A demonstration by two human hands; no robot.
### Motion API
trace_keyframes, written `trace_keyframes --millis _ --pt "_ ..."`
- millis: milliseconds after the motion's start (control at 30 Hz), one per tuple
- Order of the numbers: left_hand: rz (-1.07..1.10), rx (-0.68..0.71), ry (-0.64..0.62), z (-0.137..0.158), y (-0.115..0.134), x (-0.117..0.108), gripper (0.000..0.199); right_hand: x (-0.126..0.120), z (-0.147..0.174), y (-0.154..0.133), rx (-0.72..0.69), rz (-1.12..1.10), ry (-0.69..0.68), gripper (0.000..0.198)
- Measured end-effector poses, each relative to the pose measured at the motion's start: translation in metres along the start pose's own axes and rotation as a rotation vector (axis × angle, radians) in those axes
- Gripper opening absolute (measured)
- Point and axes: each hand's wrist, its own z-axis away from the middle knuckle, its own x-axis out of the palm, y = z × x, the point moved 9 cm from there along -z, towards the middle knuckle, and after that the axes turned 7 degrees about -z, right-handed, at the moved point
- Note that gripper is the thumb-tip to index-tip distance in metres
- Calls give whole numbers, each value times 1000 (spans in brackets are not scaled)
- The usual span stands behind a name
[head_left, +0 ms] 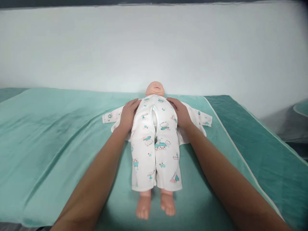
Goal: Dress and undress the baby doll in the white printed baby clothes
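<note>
A baby doll point(155, 88) lies on its back, head away from me and bare feet point(167, 203) toward me. White baby pants point(166, 134) with teal and pink prints cover it from the upper chest to the ankles, with a slit at the crotch. My left hand point(130, 112) is closed against the left side of the pants near their top edge. On the other side my right hand point(181, 111) grips the same top part. Both thumbs are mostly hidden. Beneath the doll a matching baby top point(204, 118) spreads out, its sleeves stretched to both sides.
A teal blanket point(60, 134) with some wrinkles covers the surface under the doll. To the right of its pale trim lies a darker teal strip point(271, 154). A white wall point(154, 41) rises right behind the doll's head. A teal-topped object point(302, 107) shows at the right edge.
</note>
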Motion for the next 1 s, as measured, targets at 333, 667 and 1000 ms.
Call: trace_keyframes --millis 333,667,1000 --pt "-28 -90 77 129 40 -46 41 -17 135 -121 -158 115 59 32" --pt "242 -234 -265 232 83 -59 17 60 198 -193 -6 783 -627 14" --pt "240 -238 -154 235 91 -66 9 68 205 -193 -85 754 -494 11"
